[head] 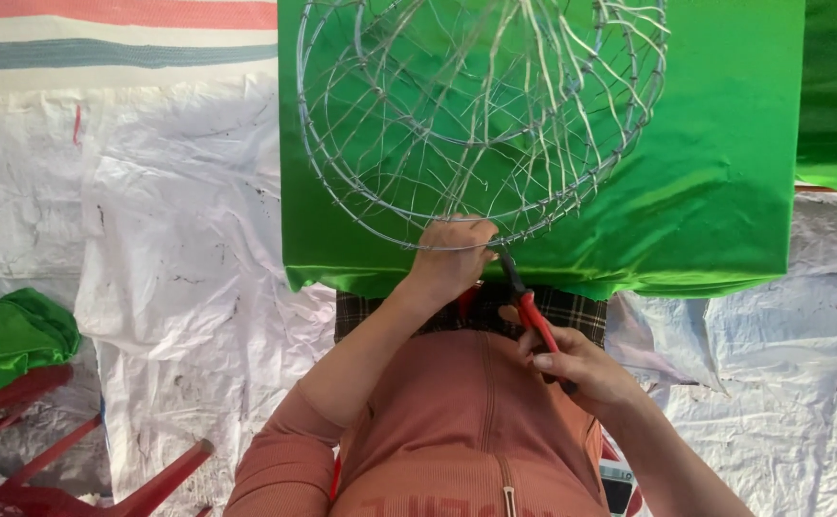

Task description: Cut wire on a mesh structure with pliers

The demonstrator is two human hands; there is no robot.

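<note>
Head view, looking down over the person's chest and both forearms:

- Centre of the frame: the left hand [452,251] is curling shut around the lower rim of a round wire frame [481,124], with the fingers wrapping over the bottom-most wire.
- Upper centre: the wire frame is resting on a shiny green cloth [715,172]; its concentric rings and bent spokes are spreading up to the top edge of the frame, where the upper part is running out of sight.
- Centre right, just below the left hand: the right hand [581,369] is gripping closed around the red handles of a pair of pliers [529,306]; the dark nose of the tool is pointing up and to the left, reaching the rim of the wire frame right beside the left hand's fingers. Whether the nose is biting a wire is too small to tell.
- Lower centre: a salmon-coloured zip top [457,421] is filling the foreground, with a strip of dark checked fabric [581,311] showing between it and the green cloth.
- Left and right sides: crumpled white plastic sheeting [179,249] is covering the ground.
- Lower left: a folded green bundle [7,340] is lying on red chair legs [102,479].
</note>
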